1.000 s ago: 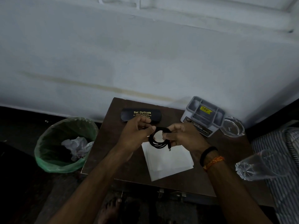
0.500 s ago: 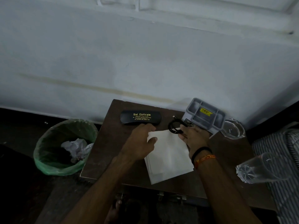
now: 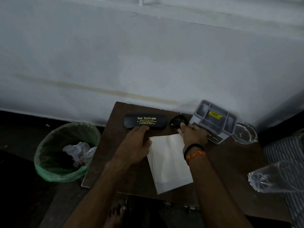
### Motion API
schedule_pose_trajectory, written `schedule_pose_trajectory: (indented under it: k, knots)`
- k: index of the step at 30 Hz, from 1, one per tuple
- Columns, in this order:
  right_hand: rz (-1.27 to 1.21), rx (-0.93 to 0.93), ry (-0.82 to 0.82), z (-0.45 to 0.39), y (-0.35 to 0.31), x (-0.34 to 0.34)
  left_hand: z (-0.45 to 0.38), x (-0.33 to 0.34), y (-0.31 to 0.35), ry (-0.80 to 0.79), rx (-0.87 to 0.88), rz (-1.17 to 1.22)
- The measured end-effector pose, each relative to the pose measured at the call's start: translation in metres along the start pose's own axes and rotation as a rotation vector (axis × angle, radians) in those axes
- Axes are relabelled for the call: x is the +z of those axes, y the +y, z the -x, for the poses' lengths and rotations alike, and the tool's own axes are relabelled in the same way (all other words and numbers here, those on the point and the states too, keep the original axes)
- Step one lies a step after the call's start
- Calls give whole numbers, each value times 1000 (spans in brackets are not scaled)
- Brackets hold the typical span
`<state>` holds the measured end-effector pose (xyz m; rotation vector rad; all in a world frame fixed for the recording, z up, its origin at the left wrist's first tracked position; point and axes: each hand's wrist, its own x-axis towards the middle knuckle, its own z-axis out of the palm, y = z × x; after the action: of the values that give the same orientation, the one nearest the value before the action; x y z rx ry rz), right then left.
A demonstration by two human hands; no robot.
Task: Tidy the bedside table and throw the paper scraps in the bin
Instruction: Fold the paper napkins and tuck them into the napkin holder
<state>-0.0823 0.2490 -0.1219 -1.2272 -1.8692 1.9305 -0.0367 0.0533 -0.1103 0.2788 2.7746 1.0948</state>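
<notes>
free: table front-right (image 3: 230, 175) | blocked rear: spectacle case (image 3: 145, 121), cable coil (image 3: 178, 120), organiser (image 3: 213, 120)

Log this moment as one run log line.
right hand: setting coiled cable beside glasses case | left hand: on table | paper: flat

white wall (image 3: 148, 55), striped bedding (image 3: 283, 150)

Dim, bluish indoor light, soft shadows, wide-angle bending at edges — slight overall blur
</notes>
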Motion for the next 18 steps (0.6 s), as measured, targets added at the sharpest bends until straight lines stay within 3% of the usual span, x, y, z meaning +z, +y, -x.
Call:
schedule_pose_trajectory:
  k: [8,15,18]
  knots:
    - [500,-275,-35,7,-6,-10,0,-3,2,-20,-38,44]
    - [755,-515,-41,19,-21,-41,-1,-4,7,-106,-67,16]
    - [965,-476,-103,22,-18,-60,-1,-3,11,-139,-48,14]
